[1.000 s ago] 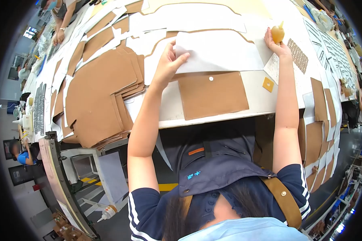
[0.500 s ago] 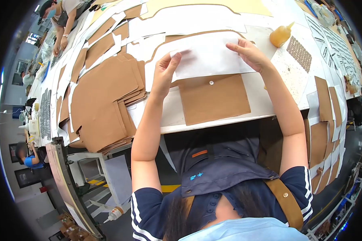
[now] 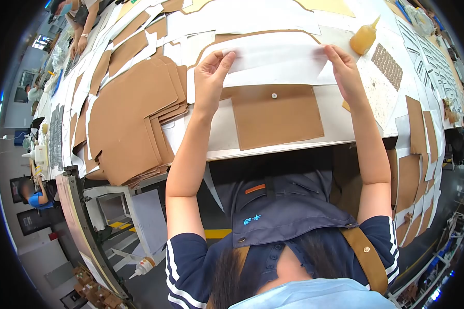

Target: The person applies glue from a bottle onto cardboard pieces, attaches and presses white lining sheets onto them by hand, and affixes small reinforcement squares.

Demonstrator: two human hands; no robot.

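Observation:
A thin white sheet (image 3: pixel 273 64) is stretched between my hands above the table. My left hand (image 3: pixel 211 77) pinches its left upper corner between thumb and fingers. At the opposite corner, my right hand (image 3: pixel 345 72) has thumb and fingertips closed on the sheet, slightly blurred. Just nearer to me lies a flat brown leather-like panel (image 3: pixel 278 123), with a small round white button (image 3: pixel 274 96) near its far edge. Behind the sheet shows a white piece with a curved brown border (image 3: pixel 263 33).
Brown cut pieces (image 3: pixel 134 108) are stacked at the left. A yellow squeeze bottle (image 3: pixel 363 40) stands at the right, near a dotted brown sheet (image 3: pixel 387 66). The table's front edge (image 3: pixel 278 154) runs before me. A co-worker's hands (image 3: pixel 79 45) are at the far left.
My right hand has moved right and its thumb and fingers now pinch the sheet's corner. The sheet looks more stretched out between my hands. The whole view has shifted slightly.

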